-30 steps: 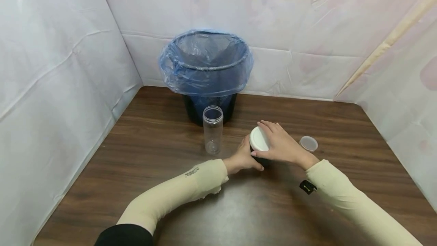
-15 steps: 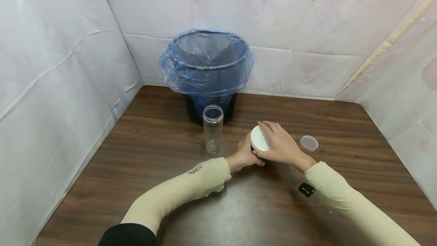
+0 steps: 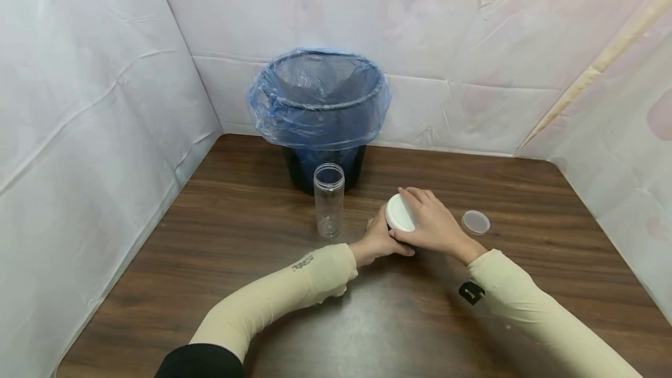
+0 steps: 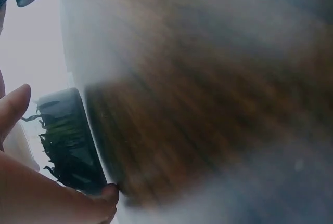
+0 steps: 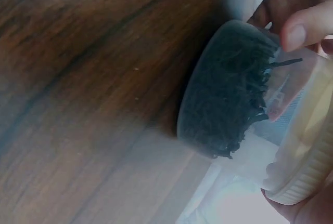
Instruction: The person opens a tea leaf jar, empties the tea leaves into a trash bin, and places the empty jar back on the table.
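Note:
Between my two hands stands a see-through jar [image 5: 223, 94] partly filled with dark, thin, twisted strands that look like dry tea leaves. A white lid [image 3: 400, 213] with a ribbed rim covers its top. My left hand [image 3: 379, 241] grips the jar's body low down, thumb across the near side. From above, my right hand [image 3: 433, 223] holds the lid, fingers on the far edge and thumb on the near edge. In the left wrist view the dark strands [image 4: 70, 141] show through the jar's base. Most of the jar's body is hidden in the head view.
A tall clear jar [image 3: 329, 203] without a lid stands to the left of my hands. Behind it is a black mesh bin [image 3: 299, 171] lined with a blue bag [image 3: 320, 124]. A clear round lid [image 3: 476, 222] lies to the right on the wooden table [image 3: 210, 238].
My left thumb has slid slightly rightward along the near side of the jar. Both hands stay on the jar and its lid; the other things have not moved.

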Available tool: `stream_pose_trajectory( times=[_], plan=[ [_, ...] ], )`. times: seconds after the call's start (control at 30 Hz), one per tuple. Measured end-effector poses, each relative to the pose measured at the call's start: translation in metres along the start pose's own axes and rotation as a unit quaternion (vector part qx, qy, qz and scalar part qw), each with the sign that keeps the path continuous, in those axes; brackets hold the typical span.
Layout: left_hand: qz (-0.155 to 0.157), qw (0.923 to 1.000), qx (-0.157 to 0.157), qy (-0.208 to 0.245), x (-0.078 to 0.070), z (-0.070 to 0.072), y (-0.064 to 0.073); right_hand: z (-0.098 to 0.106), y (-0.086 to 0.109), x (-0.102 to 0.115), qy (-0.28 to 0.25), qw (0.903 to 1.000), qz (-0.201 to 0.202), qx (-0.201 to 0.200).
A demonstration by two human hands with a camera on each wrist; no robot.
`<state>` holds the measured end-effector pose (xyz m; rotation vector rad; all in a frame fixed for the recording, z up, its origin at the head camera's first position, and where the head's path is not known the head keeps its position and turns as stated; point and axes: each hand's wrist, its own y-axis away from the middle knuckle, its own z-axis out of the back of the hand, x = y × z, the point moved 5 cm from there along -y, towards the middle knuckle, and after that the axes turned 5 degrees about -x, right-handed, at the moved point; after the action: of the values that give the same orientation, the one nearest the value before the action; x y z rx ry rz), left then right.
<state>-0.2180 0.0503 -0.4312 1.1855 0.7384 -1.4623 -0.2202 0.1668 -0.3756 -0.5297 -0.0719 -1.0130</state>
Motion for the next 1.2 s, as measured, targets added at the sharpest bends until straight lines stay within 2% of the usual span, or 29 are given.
stream_pose_trajectory(
  times=[0.23, 0.37, 0.43, 0.53, 0.63, 0.7, 0.8, 1.0, 1.2],
  plan=[
    [-0.031, 0.9994, -0.01, -0.005, -0.009, 0.003, 0.005, 0.01, -0.001, 0.005, -0.014, 0.9997, -0.016, 0.014],
    [-0.052, 0.9985, -0.017, 0.001, -0.015, 0.006, 0.007, 0.016, -0.003, 0.008, -0.035, 0.9984, -0.04, 0.02],
    [-0.073, 0.9971, -0.021, 0.005, -0.019, 0.007, 0.008, 0.018, -0.003, 0.008, -0.045, 0.9972, -0.053, 0.025],
    [-0.123, 0.9919, -0.029, 0.001, -0.025, 0.009, 0.008, 0.021, -0.004, 0.009, -0.064, 0.9949, -0.072, 0.031],
    [-0.169, 0.985, -0.037, 0.002, -0.031, 0.012, 0.01, 0.025, -0.006, 0.011, -0.082, 0.9929, -0.079, 0.034],
    [-0.186, 0.9817, -0.041, 0.005, -0.034, 0.014, 0.012, 0.028, -0.006, 0.013, -0.091, 0.9921, -0.079, 0.034],
    [-0.19, 0.9804, -0.05, -0.002, -0.036, 0.017, 0.015, 0.031, -0.008, 0.017, -0.1, 0.9917, -0.073, 0.033],
    [-0.176, 0.9823, -0.054, -0.033, -0.037, 0.024, 0.019, 0.037, -0.009, 0.026, -0.105, 0.9928, -0.049, 0.032],
    [-0.214, 0.9726, -0.062, -0.067, -0.04, 0.03, 0.023, 0.038, -0.006, 0.032, -0.127, 0.9916, -0.026, 0.008]
  ],
)
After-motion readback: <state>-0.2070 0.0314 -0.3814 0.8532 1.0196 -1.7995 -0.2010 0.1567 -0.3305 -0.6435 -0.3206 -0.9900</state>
